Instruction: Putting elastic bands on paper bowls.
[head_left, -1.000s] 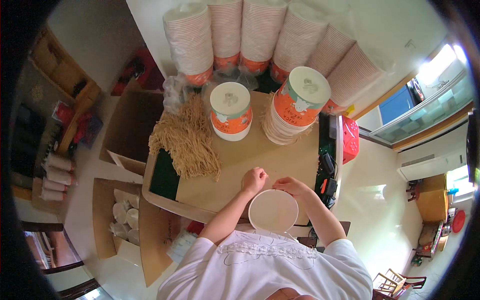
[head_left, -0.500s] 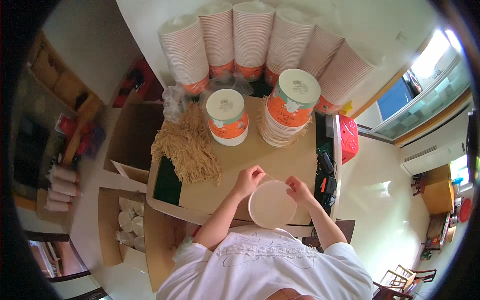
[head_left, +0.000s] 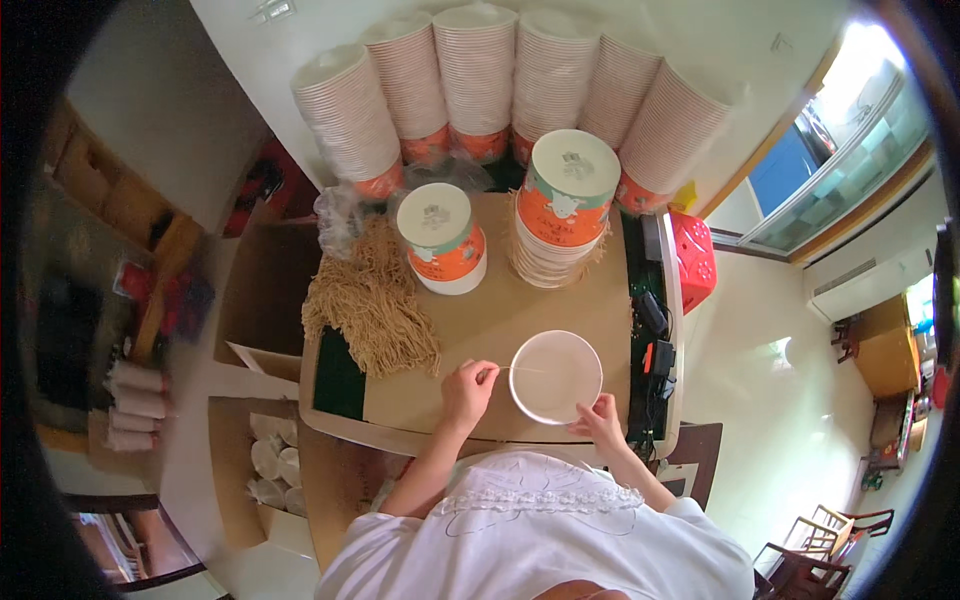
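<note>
A round white paper tub [head_left: 556, 380] is in front of me, its open mouth turned up toward me. My right hand [head_left: 598, 418] grips the near right of its rim. Beside the left of the rim, my left hand [head_left: 468, 394] is closed in a pinch on a thin pale cord [head_left: 508, 369]. The cord reaches over the rim into the tub's mouth; whether it is attached is too small to tell. Farther left lies a heap of tan cords [head_left: 375, 315]. Two upside-down printed stacks, a shorter orange-and-green tub [head_left: 445, 250] and a taller stack [head_left: 565, 215], stand beyond.
Several tall wrapped stacks of tubs [head_left: 478, 80] line the wall at the back. Cardboard [head_left: 480, 320] covers the table's middle. Black adapters with cables [head_left: 655, 355] lie along the right edge, by a red stool [head_left: 692, 260]. Left of the table is a carton of wrapped tubs [head_left: 235, 470].
The tub has moved away from my body. My right hand has gone from the rim's far right to its near right; my left hand has drawn down and left with the cord.
</note>
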